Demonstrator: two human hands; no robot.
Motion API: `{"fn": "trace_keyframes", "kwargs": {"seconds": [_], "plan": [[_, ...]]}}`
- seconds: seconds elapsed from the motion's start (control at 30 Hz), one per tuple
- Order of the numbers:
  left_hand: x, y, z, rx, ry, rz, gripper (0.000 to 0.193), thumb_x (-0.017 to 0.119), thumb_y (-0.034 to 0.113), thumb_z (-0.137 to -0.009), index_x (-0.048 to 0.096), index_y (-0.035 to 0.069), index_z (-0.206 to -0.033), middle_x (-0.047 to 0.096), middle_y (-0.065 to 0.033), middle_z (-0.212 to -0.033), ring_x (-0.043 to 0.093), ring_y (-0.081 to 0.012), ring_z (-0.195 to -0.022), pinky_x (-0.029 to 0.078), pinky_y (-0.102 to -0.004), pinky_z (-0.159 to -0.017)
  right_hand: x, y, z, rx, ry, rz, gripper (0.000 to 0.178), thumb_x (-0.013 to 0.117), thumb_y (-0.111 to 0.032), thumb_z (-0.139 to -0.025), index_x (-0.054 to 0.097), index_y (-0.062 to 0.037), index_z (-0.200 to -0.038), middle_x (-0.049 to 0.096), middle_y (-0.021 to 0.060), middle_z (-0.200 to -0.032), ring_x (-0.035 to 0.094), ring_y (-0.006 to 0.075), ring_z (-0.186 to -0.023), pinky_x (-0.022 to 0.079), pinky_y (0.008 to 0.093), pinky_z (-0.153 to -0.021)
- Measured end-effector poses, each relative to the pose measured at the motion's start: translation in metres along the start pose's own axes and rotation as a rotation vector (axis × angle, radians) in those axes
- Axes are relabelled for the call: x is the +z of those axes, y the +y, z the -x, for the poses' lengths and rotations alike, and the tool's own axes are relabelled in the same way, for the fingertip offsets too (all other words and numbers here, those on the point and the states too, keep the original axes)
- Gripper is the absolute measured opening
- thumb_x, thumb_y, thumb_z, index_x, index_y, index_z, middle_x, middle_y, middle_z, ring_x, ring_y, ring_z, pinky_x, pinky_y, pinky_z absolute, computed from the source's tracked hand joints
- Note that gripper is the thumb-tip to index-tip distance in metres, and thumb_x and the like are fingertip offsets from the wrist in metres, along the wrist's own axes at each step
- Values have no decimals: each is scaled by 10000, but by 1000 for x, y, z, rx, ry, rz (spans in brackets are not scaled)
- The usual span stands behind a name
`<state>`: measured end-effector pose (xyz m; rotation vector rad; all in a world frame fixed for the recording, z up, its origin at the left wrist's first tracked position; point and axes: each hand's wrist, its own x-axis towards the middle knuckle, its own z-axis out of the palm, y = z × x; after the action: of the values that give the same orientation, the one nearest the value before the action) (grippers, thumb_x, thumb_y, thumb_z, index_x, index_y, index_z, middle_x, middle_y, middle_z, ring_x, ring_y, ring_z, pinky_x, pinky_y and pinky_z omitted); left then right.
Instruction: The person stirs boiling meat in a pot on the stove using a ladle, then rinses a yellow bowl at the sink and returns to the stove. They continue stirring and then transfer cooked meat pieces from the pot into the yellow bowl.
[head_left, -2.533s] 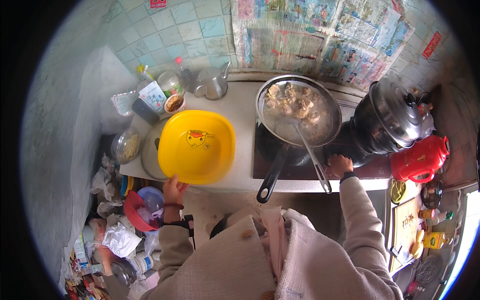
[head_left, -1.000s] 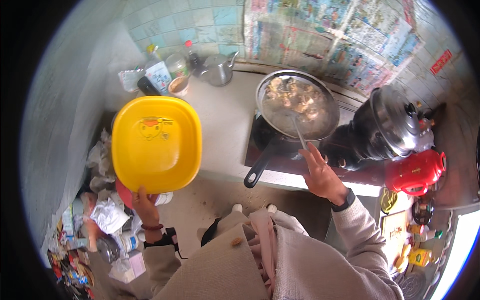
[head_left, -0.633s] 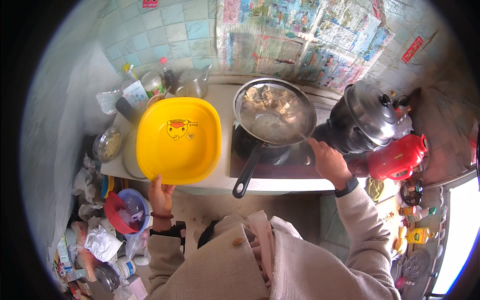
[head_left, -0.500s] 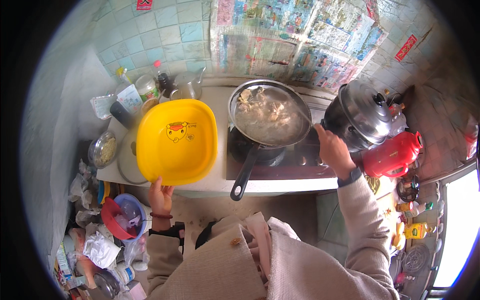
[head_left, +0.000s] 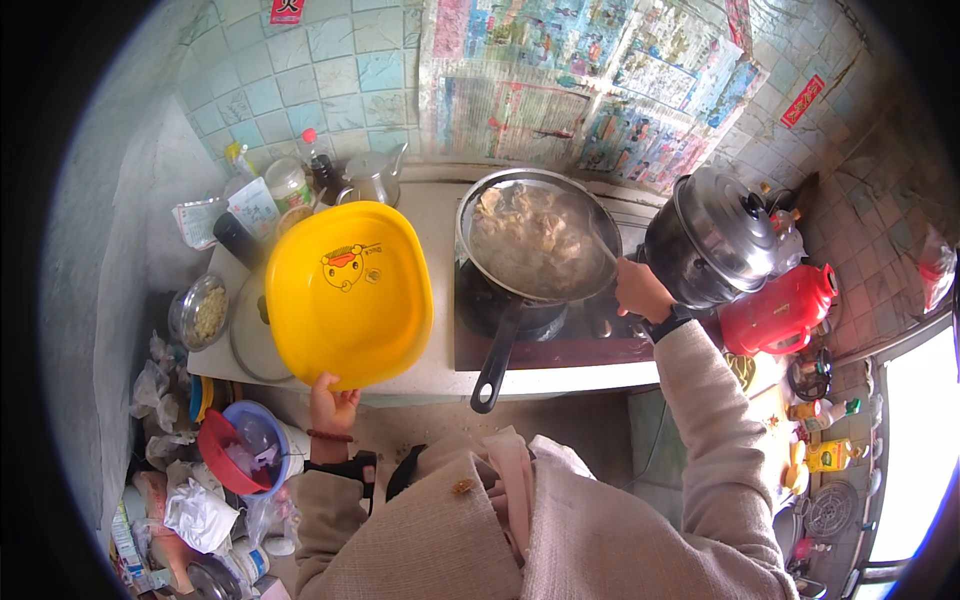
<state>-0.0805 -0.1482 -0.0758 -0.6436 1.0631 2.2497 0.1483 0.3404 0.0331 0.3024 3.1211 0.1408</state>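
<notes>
With its fingers on the near rim, my left hand [head_left: 333, 408] grips a yellow plastic basin [head_left: 350, 315] that has a duck picture inside. The basin tilts a little over the white counter. My right hand [head_left: 642, 290] is closed around the thin handle of a long-handled metal cooking utensil [head_left: 604, 241]. The utensil's far end is lost among steam and food in a black frying pan [head_left: 492, 364]. Pale meat pieces [head_left: 535, 225] lie in cloudy, steaming liquid there. The pan sits on the stove, its black handle pointing toward me.
Right of the pan stands a lidded steel pot [head_left: 712, 240], with a red thermos [head_left: 778, 312] beside it. A metal kettle [head_left: 372, 178] and bottles stand behind the basin. A bowl of peeled garlic-like pieces [head_left: 203, 314] and a glass lid [head_left: 254, 338] are at left.
My right hand has moved left and slightly nearer with the utensil, and the meat pieces have shifted in the pan. The basin has tilted slightly and come a little nearer in my left hand.
</notes>
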Motion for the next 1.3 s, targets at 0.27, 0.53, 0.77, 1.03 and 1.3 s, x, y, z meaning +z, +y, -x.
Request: {"fn": "trace_keyframes", "kwargs": {"seconds": [0.27,0.53,0.77,1.03,1.3], "plan": [[-6,-1,-7,-86,-48,36,394,558,59,-728,496,120,-1112,540,-52,-1060,524,-211,-926,461,-346,-802,-57,-33,-3,567,-316,-1053,157,486,-62,-863,593,53,-852,652,117,-799,556,140,-543,418,258,-419],[-14,1,-6,-110,-78,48,332,555,76,-763,518,101,-1091,558,-47,-1051,534,-205,-910,473,-332,-795,-70,-51,-13,702,-403,-1475,142,465,-32,-920,563,64,-955,639,124,-847,497,63,-543,366,170,-386],[-17,3,-7,-114,-162,91,280,536,107,-850,537,72,-1128,616,-70,-1092,605,-221,-968,531,-331,-777,-62,-51,-8,614,-408,-1573,160,479,-33,-919,560,69,-1011,635,120,-858,485,50,-534,355,159,-378],[-9,3,-7,-58,-216,58,297,526,103,-887,515,29,-1175,607,-100,-1154,604,-239,-1042,535,-345,-862,-81,-57,15,567,-435,-1575,268,496,-30,-895,559,67,-1137,638,81,-830,496,49,-524,356,158,-384],[2,-2,-7,-38,-202,16,279,529,56,-858,526,36,-1136,610,-78,-1112,609,-220,-1002,532,-325,-831,-87,-77,34,547,-371,-1501,252,478,-38,-894,570,52,-1111,636,72,-816,519,54,-516,357,166,-381]]}}
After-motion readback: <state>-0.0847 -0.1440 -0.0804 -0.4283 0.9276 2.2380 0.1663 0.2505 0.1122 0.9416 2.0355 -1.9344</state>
